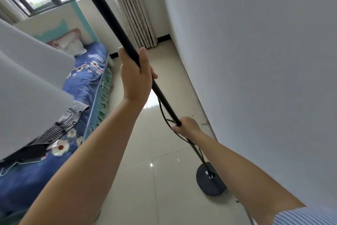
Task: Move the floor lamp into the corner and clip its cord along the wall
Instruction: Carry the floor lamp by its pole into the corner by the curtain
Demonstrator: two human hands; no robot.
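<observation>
Gripping the lamp pole (111,15) high up, the left hand (135,75) is wrapping it fully; the right hand (187,127) is closing lower down. The base (211,179) is sitting on the floor (145,179) beside the wall (264,60), cord (165,115) dangling.

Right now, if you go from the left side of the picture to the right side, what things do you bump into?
Lampshade → bed → left hand gripping the lamp pole → right hand lower on the pole → lamp base on the floor → white wall.
</observation>
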